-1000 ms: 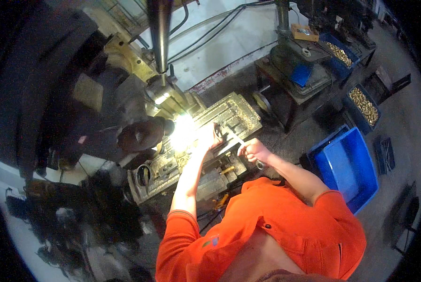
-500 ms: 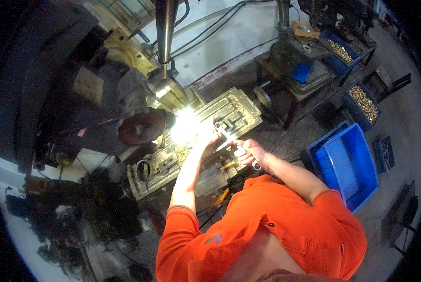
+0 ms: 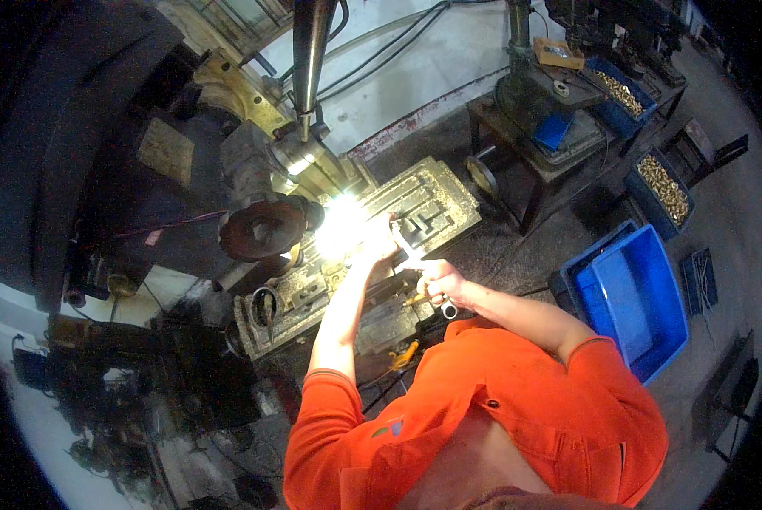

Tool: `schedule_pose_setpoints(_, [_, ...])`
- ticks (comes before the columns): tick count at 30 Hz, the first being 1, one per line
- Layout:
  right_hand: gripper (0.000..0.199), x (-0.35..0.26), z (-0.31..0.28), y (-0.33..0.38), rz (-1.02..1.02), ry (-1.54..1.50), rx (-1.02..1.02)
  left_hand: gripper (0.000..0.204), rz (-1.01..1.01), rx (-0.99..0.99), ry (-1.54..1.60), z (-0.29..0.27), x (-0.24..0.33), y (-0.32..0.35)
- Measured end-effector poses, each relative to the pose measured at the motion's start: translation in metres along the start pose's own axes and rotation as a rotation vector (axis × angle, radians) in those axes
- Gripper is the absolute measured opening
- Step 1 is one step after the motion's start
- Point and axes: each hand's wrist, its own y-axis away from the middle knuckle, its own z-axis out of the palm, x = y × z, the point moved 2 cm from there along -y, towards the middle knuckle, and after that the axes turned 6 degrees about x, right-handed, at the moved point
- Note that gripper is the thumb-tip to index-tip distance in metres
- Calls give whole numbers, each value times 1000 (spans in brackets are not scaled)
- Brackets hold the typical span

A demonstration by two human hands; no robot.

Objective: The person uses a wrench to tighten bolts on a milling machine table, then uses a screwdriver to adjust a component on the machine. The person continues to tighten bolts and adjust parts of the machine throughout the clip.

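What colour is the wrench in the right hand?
The wrench is silvery grey, seen best in the head view.

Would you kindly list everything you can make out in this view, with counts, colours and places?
Ring-ended metal wrench: 1, silver, in right hand
Slotted metal machine table: 1, grey, centre
Round disc: 1, reddish-brown, left of centre
Cylindrical metal column: 1, silver, top centre
Rectangular plastic tub: at least 1, blue, right
Rectangular crates: 2, blue, upper right
Small metallic parts: many, brass-coloured, inside crates
Open wooden box: 1, tan, upper right
Flat rectangular item: 1, blue, upper right
Cloth shirt: 1, orange, bottom centre
Left hand: 1, overexposed, over table, near wrench
Right hand: 1, bare, around wrench
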Motion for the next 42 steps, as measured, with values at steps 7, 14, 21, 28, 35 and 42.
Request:
schedule_pose_setpoints(7, [60,24,31,-11,-99,-144,112,58,-94,-127,17,-23,28,5])
schedule_pose_setpoints(14, [63,34,31,-24,-70,-264,66,59,-261,-164,244,-40,57,7])
schedule_pose_setpoints(21, [48,32,60,-27,-25,-345,213,61,-15,-89,106,-16,6,5])
schedule_pose_setpoints(28, [30,26,87,-51,-86,-490,342,57,-26,-111,84,-11,14,0])
schedule_pose_setpoints(35, [23,18,93,-56,-95,-522,461,56,-96,-184,66,-13,31,-6])
schedule_pose_setpoints(42, [33,9,37,-10,241,-216,301,45,-46,-180,206,-18,26,4])
